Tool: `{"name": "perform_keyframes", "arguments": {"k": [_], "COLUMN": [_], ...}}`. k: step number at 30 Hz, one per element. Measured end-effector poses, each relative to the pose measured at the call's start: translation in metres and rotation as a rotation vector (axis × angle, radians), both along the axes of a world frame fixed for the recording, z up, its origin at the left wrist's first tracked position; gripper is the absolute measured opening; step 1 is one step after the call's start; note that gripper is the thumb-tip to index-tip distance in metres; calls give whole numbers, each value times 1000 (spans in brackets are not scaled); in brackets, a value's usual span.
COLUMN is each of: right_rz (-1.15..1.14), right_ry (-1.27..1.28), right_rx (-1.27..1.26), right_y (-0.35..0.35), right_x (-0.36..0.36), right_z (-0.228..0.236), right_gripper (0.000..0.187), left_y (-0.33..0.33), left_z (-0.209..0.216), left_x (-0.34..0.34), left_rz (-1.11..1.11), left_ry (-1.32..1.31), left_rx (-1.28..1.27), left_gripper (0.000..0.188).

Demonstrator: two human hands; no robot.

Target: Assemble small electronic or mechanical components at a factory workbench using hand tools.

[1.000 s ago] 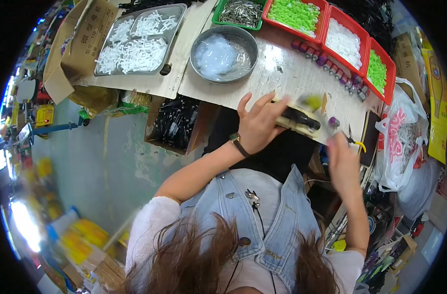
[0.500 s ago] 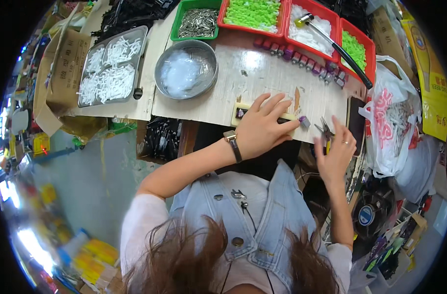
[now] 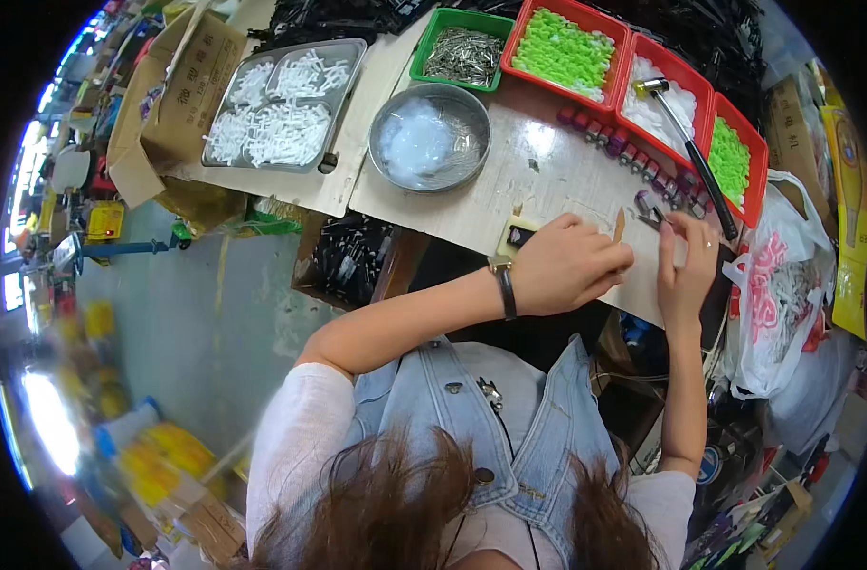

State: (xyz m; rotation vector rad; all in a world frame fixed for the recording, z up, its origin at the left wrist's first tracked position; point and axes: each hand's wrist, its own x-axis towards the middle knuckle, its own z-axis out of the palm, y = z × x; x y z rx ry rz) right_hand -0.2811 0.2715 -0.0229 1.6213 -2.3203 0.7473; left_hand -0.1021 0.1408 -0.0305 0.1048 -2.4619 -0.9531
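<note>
My left hand [image 3: 568,268] is curled, fingertips together, over a cream block with a dark slot [image 3: 518,235] at the table's near edge. Most of the block is under the hand, and whatever the fingertips hold is hidden. To its right, my right hand [image 3: 690,261] has its fingers bent and drawn together. Small purple and grey metal pieces [image 3: 648,205] lie right at its fingertips. I cannot make out what those fingers grip. A row of similar purple metal pieces [image 3: 633,160] runs along the front of the red trays.
A round metal bowl [image 3: 483,144] stands left of centre, beside a grey divided tray [image 3: 356,71] of white pieces. Behind are a green tray [image 3: 420,68] of metal pins and red trays [image 3: 623,71]. A hammer [image 3: 704,166] crosses them; a plastic bag [image 3: 780,294] hangs right.
The view has shifted and turned. My left hand has gone from spread to curled. My right hand has moved up to the metal pieces. The pliers beside it no longer show clearly.
</note>
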Motion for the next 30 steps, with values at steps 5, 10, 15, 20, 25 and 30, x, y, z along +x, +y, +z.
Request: {"name": "perform_keyframes", "arguments": {"k": [5,10,15,20,25,30], "right_rz": [-172,-281,-422,-375,-227,253], "right_ry": [14,-137,-276,-522,-803,-1409], "right_rx": [284,373,474,131,-85,-284], "right_y": [31,23,9,34,8,-23], "right_x": [-14,-25,-21,-37,-13,31], "right_z": [-12,-19,-1,-5,30,29], "right_gripper": [53,52,41,27,24,25], "left_y": [-12,-27,-20,-20,-24,-28], "left_z": [18,-10,-49,-55,-65,-60], "left_x": [28,50,50,40,44,43], "left_rz": [217,330,294,271,257,290], "left_ry": [223,788,804,795,840,697], "left_rx": [556,902,805,618,814,512], "left_gripper": [21,53,61,68,66,60]}}
